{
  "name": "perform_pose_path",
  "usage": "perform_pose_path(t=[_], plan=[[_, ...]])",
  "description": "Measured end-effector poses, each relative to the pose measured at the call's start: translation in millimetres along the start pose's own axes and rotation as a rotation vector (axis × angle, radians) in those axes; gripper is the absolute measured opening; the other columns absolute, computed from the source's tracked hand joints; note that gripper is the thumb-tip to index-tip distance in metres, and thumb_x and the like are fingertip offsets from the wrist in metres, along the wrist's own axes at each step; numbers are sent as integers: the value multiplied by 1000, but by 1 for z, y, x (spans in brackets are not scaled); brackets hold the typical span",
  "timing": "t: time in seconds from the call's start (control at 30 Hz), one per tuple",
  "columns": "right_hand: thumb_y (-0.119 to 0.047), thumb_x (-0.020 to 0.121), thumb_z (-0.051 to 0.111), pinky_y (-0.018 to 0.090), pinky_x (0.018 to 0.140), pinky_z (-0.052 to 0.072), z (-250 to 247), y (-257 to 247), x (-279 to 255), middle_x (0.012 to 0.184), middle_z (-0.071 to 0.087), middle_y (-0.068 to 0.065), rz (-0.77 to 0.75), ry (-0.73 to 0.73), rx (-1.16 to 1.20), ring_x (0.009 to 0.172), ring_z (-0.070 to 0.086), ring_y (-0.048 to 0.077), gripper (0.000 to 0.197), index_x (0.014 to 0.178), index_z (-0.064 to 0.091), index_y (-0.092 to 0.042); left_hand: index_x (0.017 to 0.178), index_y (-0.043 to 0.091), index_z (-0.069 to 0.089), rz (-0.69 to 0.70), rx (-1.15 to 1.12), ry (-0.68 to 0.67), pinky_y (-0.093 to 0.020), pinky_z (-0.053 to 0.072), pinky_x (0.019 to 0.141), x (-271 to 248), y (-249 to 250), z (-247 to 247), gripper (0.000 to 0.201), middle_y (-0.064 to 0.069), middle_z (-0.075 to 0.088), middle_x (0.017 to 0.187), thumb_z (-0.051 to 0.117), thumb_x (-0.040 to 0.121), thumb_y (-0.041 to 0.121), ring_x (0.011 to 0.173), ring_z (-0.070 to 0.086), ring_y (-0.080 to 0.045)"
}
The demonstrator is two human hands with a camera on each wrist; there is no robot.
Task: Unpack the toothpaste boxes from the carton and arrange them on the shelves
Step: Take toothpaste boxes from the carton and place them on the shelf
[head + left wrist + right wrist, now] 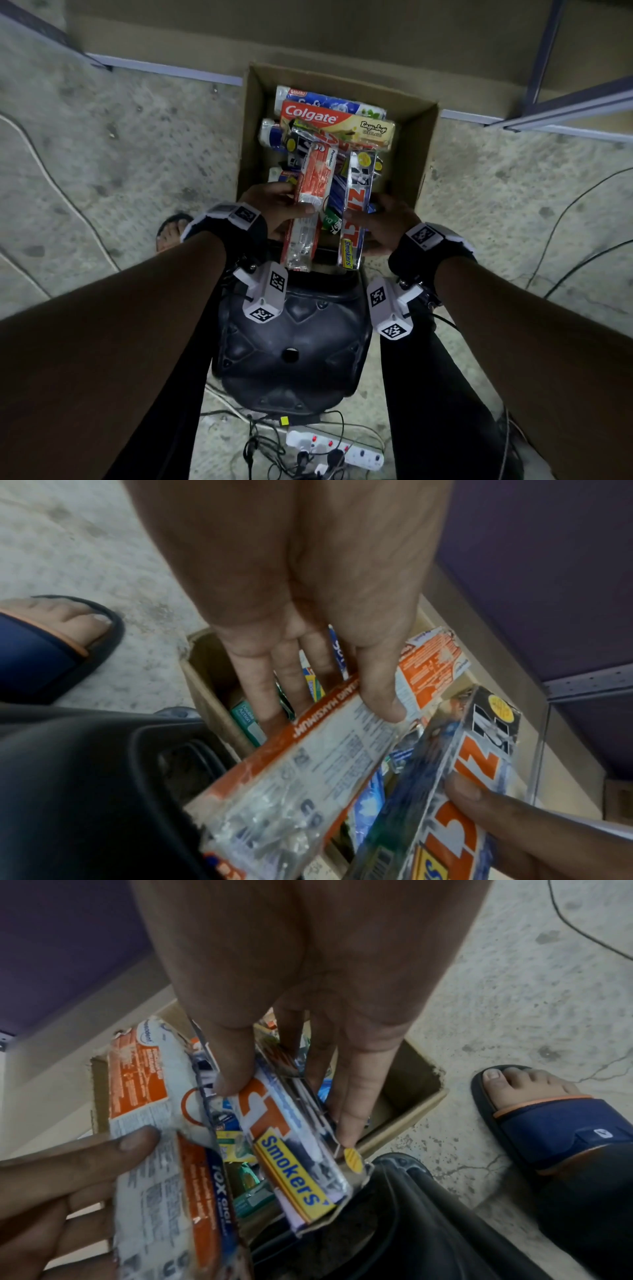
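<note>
An open brown carton [416, 144] stands on the floor in front of me, full of toothpaste boxes; a red Colgate box [335, 125] lies across the top. My left hand [274, 205] grips an orange and white Pepsodent box [310, 205] [308, 764] [154, 1150], thumb on top and fingers beneath. My right hand [383, 222] grips a silver Zact Smokers box [356, 209] [294, 1164] [455, 777] the same way. Both boxes are held lengthwise just above the carton's near edge, side by side.
A black plastic stool [291, 349] is under me. Metal shelf frames [568, 106] and a low rail [164, 68] run behind the carton. Cables [565, 219] and a white power strip [335, 448] lie on the concrete floor. My sandalled foot [171, 233] is at the left.
</note>
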State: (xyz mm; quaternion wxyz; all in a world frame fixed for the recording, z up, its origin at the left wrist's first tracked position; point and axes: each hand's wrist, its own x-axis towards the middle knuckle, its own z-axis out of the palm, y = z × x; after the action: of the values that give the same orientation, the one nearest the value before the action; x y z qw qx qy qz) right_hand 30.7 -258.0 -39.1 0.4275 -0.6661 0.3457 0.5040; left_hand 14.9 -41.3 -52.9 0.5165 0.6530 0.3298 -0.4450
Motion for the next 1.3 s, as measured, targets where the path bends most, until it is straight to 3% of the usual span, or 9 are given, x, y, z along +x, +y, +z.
perform_pose_path(t=[0.07, 0.23, 0.33, 0.5, 0.67, 0.83, 0.93, 1.07, 1.3], plan=[[-31, 83, 78, 44, 68, 62, -4, -5, -18, 123, 66, 5, -8, 5, 8, 97, 70, 29, 54, 132, 56, -25, 90, 39, 69, 14, -15, -8, -25, 56, 59, -18, 6, -2, 22, 10, 74, 99, 83, 75, 30, 90, 70, -9], [-24, 86, 76, 38, 68, 58, -12, -18, -72, 118, 70, 7, -41, -17, 54, 102, 68, 28, 43, 126, 61, -24, 94, 36, 70, 36, -96, -21, -30, 58, 66, -65, 19, -11, 23, 8, 76, 93, 82, 77, 26, 84, 73, -12], [-23, 85, 77, 45, 80, 58, -18, -25, -106, 119, 69, 7, -67, -5, 71, 105, 67, 29, 44, 126, 62, -24, 99, 34, 71, 52, -134, -19, -30, 58, 65, -91, 25, -16, 26, 6, 76, 96, 82, 77, 26, 84, 74, -13], [-24, 84, 77, 29, 58, 53, -25, -33, -157, 116, 70, 2, -125, 3, 88, 92, 68, 20, 46, 127, 60, -24, 99, 29, 72, 74, -186, -16, -34, 59, 71, -141, 38, -20, 24, 4, 76, 100, 81, 77, 25, 89, 73, -14], [-26, 81, 80, 36, 66, 62, -31, -37, -207, 100, 72, -7, -207, 32, 89, 79, 70, 12, 42, 120, 64, -28, 107, 23, 71, 141, -257, -17, -29, 59, 62, -200, 54, -26, 29, 4, 76, 101, 79, 79, 18, 87, 74, -13], [-24, 82, 80, 31, 61, 61, -38, -45, -262, 101, 75, -3, -265, 14, 88, 80, 75, 12, 41, 119, 64, -31, 114, 16, 70, 211, -320, 11, -26, 58, 61, -258, 72, -31, 35, 1, 75, 103, 78, 80, 14, 89, 73, -14], [-25, 81, 80, 35, 66, 62, -42, -51, -296, 101, 75, -2, -294, 26, 79, 85, 74, 14, 42, 119, 64, -33, 118, 15, 68, 244, -357, 19, -24, 57, 60, -290, 83, -35, 40, 0, 75, 104, 78, 80, 12, 86, 74, -14], [-24, 82, 80, 31, 60, 59, -48, -62, -340, 104, 75, 0, -344, 27, 78, 85, 74, 14, 38, 115, 65, -31, 121, 16, 66, 294, -366, 17, -27, 59, 63, -332, 100, -39, 43, -1, 74, 108, 79, 80, 13, 92, 73, -16], [-28, 79, 82, 33, 66, 62, -59, -79, -409, 105, 74, 0, -436, 43, 100, 85, 74, 13, 38, 113, 67, -32, 120, 19, 67, 429, -335, 16, -36, 60, 76, -395, 127, -51, 44, -1, 73, 111, 81, 78, 17, 99, 72, -19]])
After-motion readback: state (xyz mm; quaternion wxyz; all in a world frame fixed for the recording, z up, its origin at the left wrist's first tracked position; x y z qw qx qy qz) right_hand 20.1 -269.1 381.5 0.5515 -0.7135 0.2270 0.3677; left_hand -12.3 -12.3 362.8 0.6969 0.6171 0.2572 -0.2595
